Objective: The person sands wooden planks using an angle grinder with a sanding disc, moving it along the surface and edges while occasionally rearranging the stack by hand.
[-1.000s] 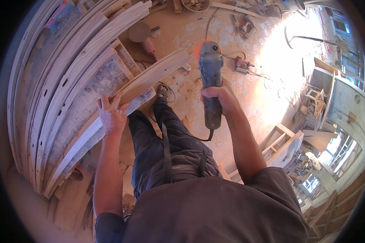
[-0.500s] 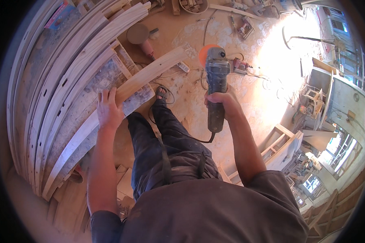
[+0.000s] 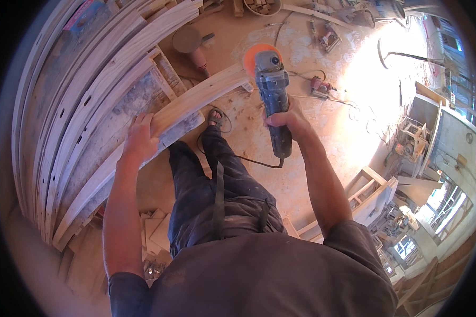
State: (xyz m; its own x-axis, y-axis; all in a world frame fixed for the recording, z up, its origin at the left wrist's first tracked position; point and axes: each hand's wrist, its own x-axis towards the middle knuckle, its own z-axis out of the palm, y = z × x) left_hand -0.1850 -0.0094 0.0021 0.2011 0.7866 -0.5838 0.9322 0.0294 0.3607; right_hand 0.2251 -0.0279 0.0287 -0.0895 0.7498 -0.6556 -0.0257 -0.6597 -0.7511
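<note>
My right hand (image 3: pixel 291 121) is closed round the black body of an angle grinder (image 3: pixel 272 98), which has a grey head and an orange disc (image 3: pixel 250 57). The disc meets the far end of a curved wooden piece (image 3: pixel 201 96) in the view; I cannot tell whether they touch. My left hand (image 3: pixel 140 138) grips that wooden piece near its middle, fingers over its upper side. Beneath the wood is a dusty work surface (image 3: pixel 188 127). A cord (image 3: pixel 259 164) trails from the grinder's rear past my legs.
Several long curved boards (image 3: pixel 84 90) are stacked at the left. A second round-disc power tool (image 3: pixel 189 43) rests beyond the bench. On the floor lie a red tool (image 3: pixel 320 87), cords and a basket of wood offcuts (image 3: pixel 264 6). Wooden frames (image 3: pixel 367 187) stand at the right.
The grinder has moved left and slightly upward in view, bringing its disc against the wood's far end as seen. My left hand keeps its hold on the wood.
</note>
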